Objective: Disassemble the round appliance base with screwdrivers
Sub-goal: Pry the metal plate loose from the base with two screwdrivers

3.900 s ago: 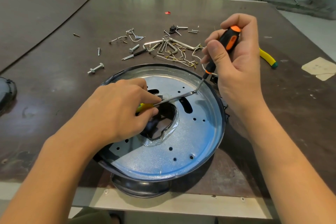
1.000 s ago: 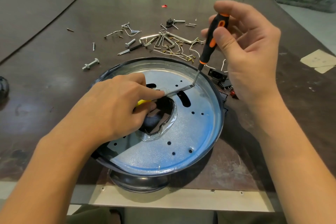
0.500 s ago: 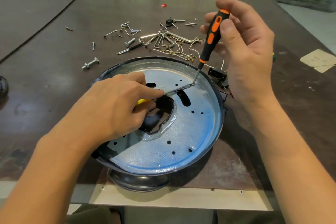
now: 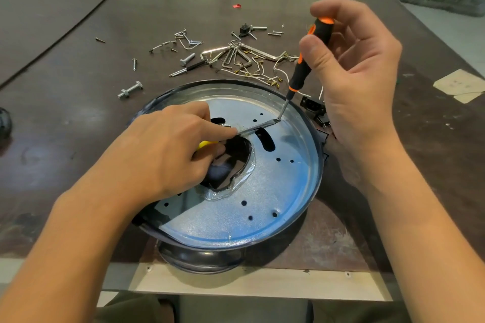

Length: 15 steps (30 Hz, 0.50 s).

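Round appliance base [image 4: 236,220] under left hand [image 4: 168,149] around yellow screwdriver [image 4: 207,144], beside right hand [image 4: 359,73] around orange-black screwdriver [image 4: 301,73].

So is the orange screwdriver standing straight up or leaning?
Leaning: the orange screwdriver slants, tip down inside the round base, handle up in the right hand.

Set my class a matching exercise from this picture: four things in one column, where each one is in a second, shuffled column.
Things: 1 orange screwdriver; 2 bolt; 3 red scrap; 4 paper.
Places: A far beyond the pile of metal bits; B in the right hand; C left of the round base; D near the table's right edge.
Pairs: 1-B, 2-C, 3-A, 4-D.
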Tool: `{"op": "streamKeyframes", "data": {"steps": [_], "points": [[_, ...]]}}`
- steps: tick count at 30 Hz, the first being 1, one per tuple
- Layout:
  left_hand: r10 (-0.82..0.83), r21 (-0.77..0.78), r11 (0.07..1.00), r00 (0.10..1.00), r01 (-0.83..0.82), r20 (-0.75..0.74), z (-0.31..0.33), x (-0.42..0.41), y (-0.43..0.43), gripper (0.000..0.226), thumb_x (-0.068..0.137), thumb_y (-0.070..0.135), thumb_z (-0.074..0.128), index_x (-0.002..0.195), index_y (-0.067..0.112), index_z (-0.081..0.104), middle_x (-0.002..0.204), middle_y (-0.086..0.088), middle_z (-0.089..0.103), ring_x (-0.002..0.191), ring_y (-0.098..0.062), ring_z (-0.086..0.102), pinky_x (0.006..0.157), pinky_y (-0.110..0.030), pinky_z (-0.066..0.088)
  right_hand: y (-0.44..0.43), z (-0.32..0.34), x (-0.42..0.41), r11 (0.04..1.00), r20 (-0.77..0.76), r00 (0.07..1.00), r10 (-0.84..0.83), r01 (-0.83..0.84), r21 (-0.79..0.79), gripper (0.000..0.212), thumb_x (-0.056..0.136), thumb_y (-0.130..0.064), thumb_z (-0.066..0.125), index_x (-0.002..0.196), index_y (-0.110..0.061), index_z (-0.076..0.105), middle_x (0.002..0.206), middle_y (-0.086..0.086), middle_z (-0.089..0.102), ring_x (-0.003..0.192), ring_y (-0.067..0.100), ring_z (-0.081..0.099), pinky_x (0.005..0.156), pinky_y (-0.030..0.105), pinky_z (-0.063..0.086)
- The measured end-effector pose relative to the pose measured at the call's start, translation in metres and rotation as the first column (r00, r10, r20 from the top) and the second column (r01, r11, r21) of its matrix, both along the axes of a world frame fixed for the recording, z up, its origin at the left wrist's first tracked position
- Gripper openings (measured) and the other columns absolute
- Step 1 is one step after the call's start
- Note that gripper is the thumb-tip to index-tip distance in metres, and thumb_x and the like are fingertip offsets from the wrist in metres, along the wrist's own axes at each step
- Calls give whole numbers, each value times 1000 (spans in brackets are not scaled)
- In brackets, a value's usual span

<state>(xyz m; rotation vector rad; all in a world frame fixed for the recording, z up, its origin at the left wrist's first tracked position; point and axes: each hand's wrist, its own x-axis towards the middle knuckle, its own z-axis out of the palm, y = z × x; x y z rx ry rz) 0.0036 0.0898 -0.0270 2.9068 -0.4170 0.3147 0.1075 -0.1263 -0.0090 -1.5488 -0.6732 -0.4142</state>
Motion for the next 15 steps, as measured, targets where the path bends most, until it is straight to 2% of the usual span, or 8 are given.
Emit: {"op": "streamKeyframes", "data": {"steps": [2, 5, 9, 11, 14, 15], "points": [[0, 1, 1000, 1000, 0, 8, 0, 0, 0, 41, 90, 31, 60, 127, 48, 63, 82, 9, 49, 69, -20, 43, 47, -24, 21, -3, -1, 1, 999, -22, 999, 45, -45, 16, 30, 100, 3, 58, 130, 0, 56, 107, 16, 64, 97, 35, 69, 90, 45, 59], [-1, -4, 1000, 1000, 1, 7, 0, 0, -1, 41, 90, 31, 59, 127, 48, 63, 83, 10, 49, 69, -19, 42, 47, -24, 22, -4, -2, 1, 995, -83, 993, 89, -84, 59, 30, 105, 2, 48, 134, 0, 52, 113, 20, 65, 100, 32, 70, 91, 47, 59], [-5, -7, 1000, 1000, 5, 6, -1, 0, 0, 41, 90, 31, 61, 126, 48, 63, 82, 10, 49, 69, -20, 43, 47, -25, 22, 1, 0, -1, 998, -37, 999, 25, -23, 58, 31, 97, -4, 68, 126, 0, 59, 102, 8, 63, 93, 18, 62, 87, 39, 57], [-2, -10, 1000, 1000, 2, 9, -1, 0, 0, 41, 90, 32, 59, 127, 48, 63, 82, 10, 48, 68, -20, 43, 47, -24, 21, 1, 0, 0, 999, 1, 1000, 5, -5, 47, 33, 94, -1, 70, 125, 0, 60, 100, 7, 64, 92, 15, 63, 88, 36, 56], [0, -6, 1000, 1000, 0, 10, -2, 1, 0, 41, 89, 31, 59, 127, 48, 63, 82, 10, 49, 69, -20, 42, 47, -24, 20, -2, -3, 1, 996, -29, 997, 67, -65, 60, 33, 101, 5, 54, 134, 4, 55, 111, 18, 66, 104, 34, 68, 94, 47, 57], [-1, -6, 1000, 1000, 1, 11, -2, 1, 0, 41, 89, 31, 60, 127, 48, 63, 82, 10, 49, 69, -20, 42, 47, -24, 20, -2, -4, 1, 994, -49, 995, 85, -81, 71, 33, 103, 4, 49, 136, 5, 52, 113, 19, 65, 104, 36, 67, 93, 48, 57]]}}
